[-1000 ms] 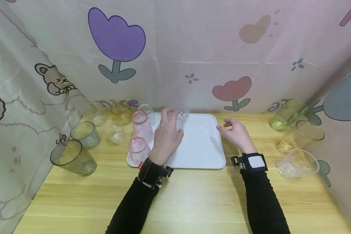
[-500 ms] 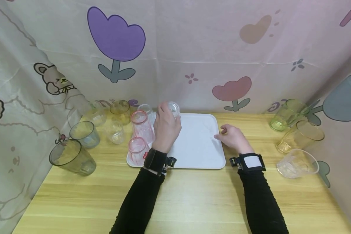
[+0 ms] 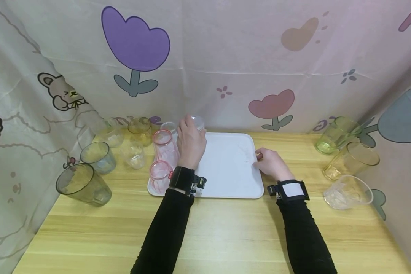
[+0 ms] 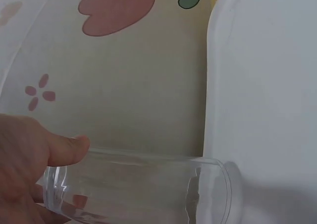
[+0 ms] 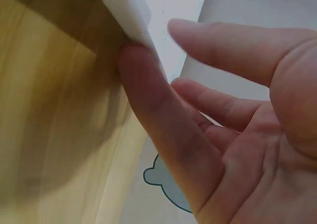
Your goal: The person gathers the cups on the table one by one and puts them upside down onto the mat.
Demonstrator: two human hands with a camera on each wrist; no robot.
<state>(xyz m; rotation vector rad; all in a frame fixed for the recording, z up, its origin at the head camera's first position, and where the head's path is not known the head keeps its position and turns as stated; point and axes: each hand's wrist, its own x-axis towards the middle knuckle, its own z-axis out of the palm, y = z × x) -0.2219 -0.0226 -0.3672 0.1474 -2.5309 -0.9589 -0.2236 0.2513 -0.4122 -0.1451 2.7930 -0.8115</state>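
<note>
Near the tray's back edge, my left hand (image 3: 191, 144) grips a clear drinking glass (image 3: 198, 123) by its base end. In the left wrist view, the glass (image 4: 133, 189) has its rim toward the white tray (image 4: 267, 100), at or just above the surface. Two pink glasses (image 3: 164, 150) and another clear glass (image 3: 169, 127) stand along the left side of the tray (image 3: 229, 167), the clear one partly hidden. My right hand (image 3: 272, 163) is at the tray's right edge. Its index finger (image 5: 158, 100) touches the edge from outside while the thumb (image 5: 218, 40) stays apart.
Left of the tray stand several glasses, including a tall grey one (image 3: 85, 186), a bluish one (image 3: 99, 158) and an amber one (image 3: 140, 131). At the right are a green glass (image 3: 337, 135), a yellow one (image 3: 351, 161) and a clear one (image 3: 347, 192). A printed curtain (image 3: 205, 57) hangs behind the table.
My left hand has carried the clear glass left and back, turning it from tilted to base up. My right hand has shifted slightly left and down, reaching the tray edge.
</note>
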